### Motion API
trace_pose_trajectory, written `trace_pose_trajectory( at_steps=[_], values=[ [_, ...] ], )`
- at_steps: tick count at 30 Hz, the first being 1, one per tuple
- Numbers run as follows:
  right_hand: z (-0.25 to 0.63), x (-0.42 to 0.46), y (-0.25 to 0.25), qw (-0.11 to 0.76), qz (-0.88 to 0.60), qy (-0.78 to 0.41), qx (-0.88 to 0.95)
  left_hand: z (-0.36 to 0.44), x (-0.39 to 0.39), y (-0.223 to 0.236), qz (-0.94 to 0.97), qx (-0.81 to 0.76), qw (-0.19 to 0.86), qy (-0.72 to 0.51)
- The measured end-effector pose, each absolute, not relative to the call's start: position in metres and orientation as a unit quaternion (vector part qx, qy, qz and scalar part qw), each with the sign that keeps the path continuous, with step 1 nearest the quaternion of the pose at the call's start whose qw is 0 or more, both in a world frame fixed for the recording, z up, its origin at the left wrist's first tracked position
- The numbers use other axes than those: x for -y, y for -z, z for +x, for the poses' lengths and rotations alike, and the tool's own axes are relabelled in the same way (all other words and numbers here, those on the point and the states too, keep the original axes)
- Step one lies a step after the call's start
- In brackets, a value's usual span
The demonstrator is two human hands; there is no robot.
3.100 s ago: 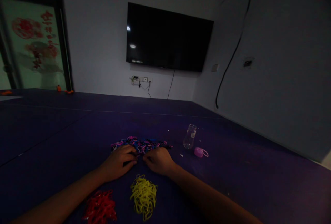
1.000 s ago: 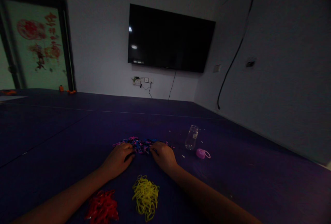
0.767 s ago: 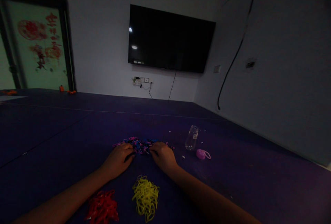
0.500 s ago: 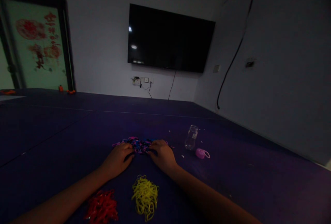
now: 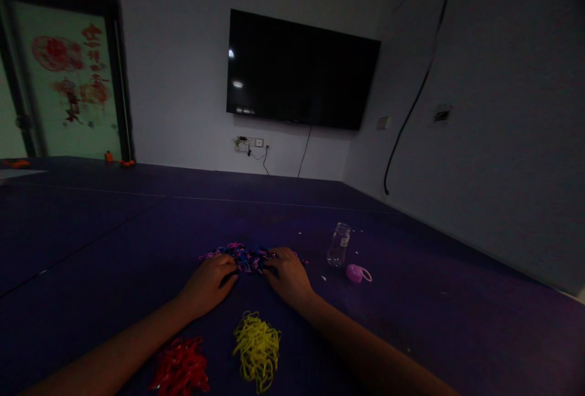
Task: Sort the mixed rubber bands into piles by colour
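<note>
A loose heap of blue, pink and dark rubber bands [image 5: 248, 258] lies on the purple surface in front of me. My left hand [image 5: 211, 277] rests at the heap's left side, thumb apart from the fingers. At the right side of the same heap lies my right hand [image 5: 289, 275], its fingers curved over the bands with the thumb apart. Neither hand shows a grip on any band, though some fingertips are hidden. Between my forearms sit a pile of yellow rubber bands [image 5: 257, 350] and a pile of red rubber bands [image 5: 181, 368].
To the right stands a clear bottle [image 5: 338, 245] without its lid, and a pink cap with a loop [image 5: 355, 273] lies beside it. Small white scraps dot the purple surface [image 5: 411, 298]. A television [image 5: 301, 70] hangs on the far wall, and a black cable [image 5: 406, 119] dangles at right.
The view shifts very slightly. Both hands stay at the mixed heap, with only slight finger movement on the right; the other piles, bottle and cap stay put.
</note>
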State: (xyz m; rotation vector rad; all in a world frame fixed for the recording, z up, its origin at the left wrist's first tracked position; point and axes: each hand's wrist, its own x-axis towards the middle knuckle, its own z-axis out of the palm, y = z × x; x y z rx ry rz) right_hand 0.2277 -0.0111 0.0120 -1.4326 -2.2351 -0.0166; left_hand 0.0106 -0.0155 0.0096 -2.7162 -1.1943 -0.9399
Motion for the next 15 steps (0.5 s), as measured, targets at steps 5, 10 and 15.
trace_pose_trajectory(
  at_steps=[5, 10, 15],
  values=[
    [0.2275, 0.0108, -0.0114, 0.233, -0.526, 0.003, 0.818, 0.0107, 0.0147, -0.0087, -0.872, 0.386, 0.011, 0.302],
    [0.2275, 0.0099, -0.0116, 0.248, -0.515, -0.008, 0.82, 0.0111, 0.015, -0.0093, -0.872, 0.386, 0.01, 0.302],
    [0.2266, 0.0086, -0.0131, 0.255, -0.509, -0.014, 0.822, 0.011, 0.0145, -0.0086, -0.873, 0.384, 0.018, 0.301]
  ],
)
